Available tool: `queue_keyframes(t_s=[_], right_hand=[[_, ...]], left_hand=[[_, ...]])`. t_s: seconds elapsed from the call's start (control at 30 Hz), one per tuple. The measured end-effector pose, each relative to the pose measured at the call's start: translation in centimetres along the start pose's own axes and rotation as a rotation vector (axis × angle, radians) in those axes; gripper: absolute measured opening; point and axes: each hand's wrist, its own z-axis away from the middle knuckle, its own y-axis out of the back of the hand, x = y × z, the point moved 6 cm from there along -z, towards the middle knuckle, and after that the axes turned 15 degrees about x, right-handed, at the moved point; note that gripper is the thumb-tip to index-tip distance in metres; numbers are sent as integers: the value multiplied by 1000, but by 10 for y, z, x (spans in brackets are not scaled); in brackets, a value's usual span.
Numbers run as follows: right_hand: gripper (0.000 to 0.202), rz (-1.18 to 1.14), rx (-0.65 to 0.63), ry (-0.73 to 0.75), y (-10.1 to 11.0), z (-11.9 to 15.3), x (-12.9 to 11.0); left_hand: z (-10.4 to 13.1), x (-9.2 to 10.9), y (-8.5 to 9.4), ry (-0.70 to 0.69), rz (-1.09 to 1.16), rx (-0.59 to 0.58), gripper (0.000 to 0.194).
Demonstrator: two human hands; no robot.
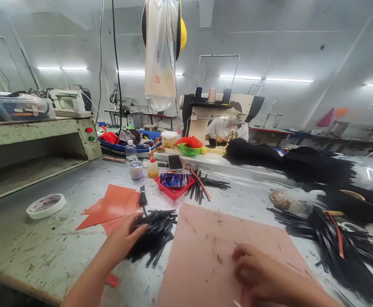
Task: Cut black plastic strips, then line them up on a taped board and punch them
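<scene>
My left hand (pixel 124 236) lies at the left edge of a loose pile of black strips (pixel 156 232), thumb and forefinger apart on it; its other fingers are partly hidden. My right hand (pixel 253 270) is over a pinkish-brown board (pixel 205 251) with its fingers curled in. What those fingers hold, if anything, is hidden. A small white tip shows below this hand at the bottom edge. Behind the pile stands a small tied bundle of black strips (pixel 142 196). Orange sheets (pixel 118 202) lie left of it.
A red basket (pixel 173 194) with a phone stands behind the board, next to more strips (pixel 201 187). White tape (pixel 46 206) lies at left. Long black strips (pixel 340 243) and a plastic bag (pixel 297 202) occupy the right. A person (pixel 234 130) sits behind a sewing machine (pixel 197 121).
</scene>
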Motion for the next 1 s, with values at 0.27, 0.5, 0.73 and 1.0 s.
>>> queue_keyframes(t_s=[0.27,0.5,0.73,1.0], right_hand=[[13,36,-102,17,-9,10,-3],[17,102,-149,138,-2,14,-17],[27,33,-132,105,-2,21,-20],[23,-116,-283,51,-1,15,-19]], left_hand=[[103,92,-90,-306,12,-386,44],[130,91,-112,-332,-57,-335,34],[146,97,-128,-480,-169,-293,28],[145,105,-135,-496,-156,-261,28]])
